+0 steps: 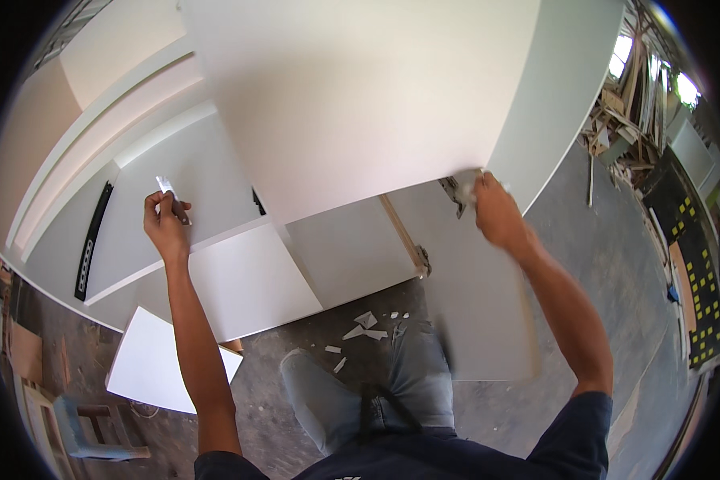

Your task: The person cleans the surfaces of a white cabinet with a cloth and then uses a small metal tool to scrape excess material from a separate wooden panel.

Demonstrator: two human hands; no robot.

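My left hand [166,228] is raised in front of the open left bay of a white cabinet [360,96]. Its fingers are closed round a putty knife [180,211] with a dark handle and a shiny blade pointing up. At the lower right corner of the cabinet's white front panel, my right hand [500,214] has its fingers closed on a crumpled whitish rag. Just left of that hand is a metal hinge [454,190]. A second hinge [423,261] sits lower down, by the edge of a swung-open grey door [480,320].
A black drawer runner [94,240] is fixed inside the left bay. White scraps [366,320] litter the floor before my knees. A white board [156,360] leans at lower left, near a blue-grey wooden stool [96,432]. Timber offcuts [632,112] are piled at far right.
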